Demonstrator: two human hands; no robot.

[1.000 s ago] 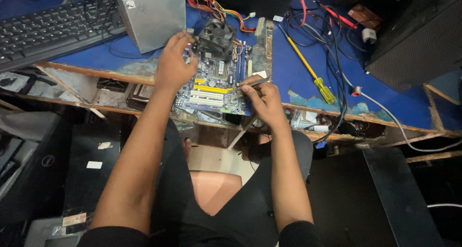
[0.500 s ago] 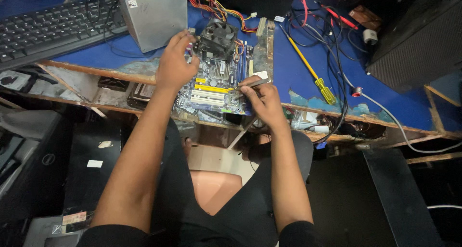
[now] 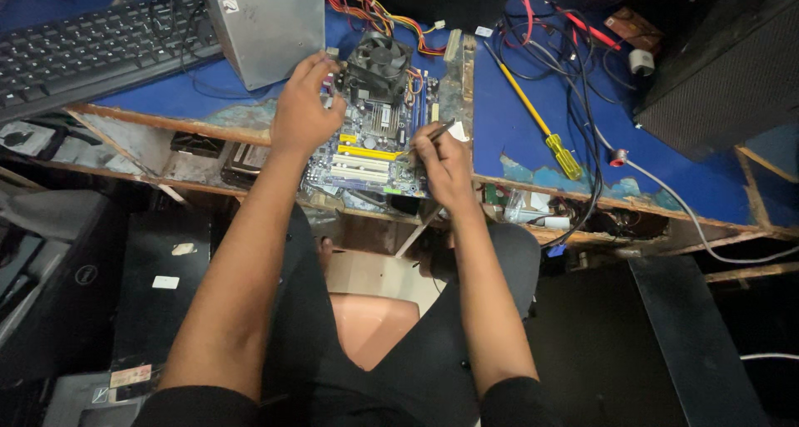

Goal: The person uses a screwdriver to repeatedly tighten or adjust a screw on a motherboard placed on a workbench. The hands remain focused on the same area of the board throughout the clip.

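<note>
Head view, the only one. Seen at centre on the blue worktop [image 3: 250,94], near its front edge: one motherboard [image 3: 370,148], flat, with one black cooler fan [image 3: 379,61] standing at its 12 o'clock end. Left hand [image 3: 301,111] resting on the board's 9 o'clock edge, fingers curled over the rim and steadying it. Right hand [image 3: 445,165] at the board's 3 o'clock side, fingers pressed together, pinching one thin dark tool [image 3: 429,134] whose tip points toward 10 o'clock onto the board; kind of tool too small to tell.

Judged by looks: board light and stiff but fragile, studded with small parts and slots, so best taken by the bare edges or corners, never by the fan or the components. Tool slim and light, likely slippery, fit for a pen-style pinch.

Counted around the board: one silver metal box [image 3: 266,23] at 11 o'clock, touching or just beside the left hand; one black keyboard [image 3: 91,44] at 10 o'clock, well apart; one yellow-handled screwdriver [image 3: 541,123] at 3 o'clock, lying apart from the right hand; a bundle of coloured wires [image 3: 366,7] at 12 o'clock; black cables [image 3: 587,111] farther toward 2 o'clock, number not countable.
</note>
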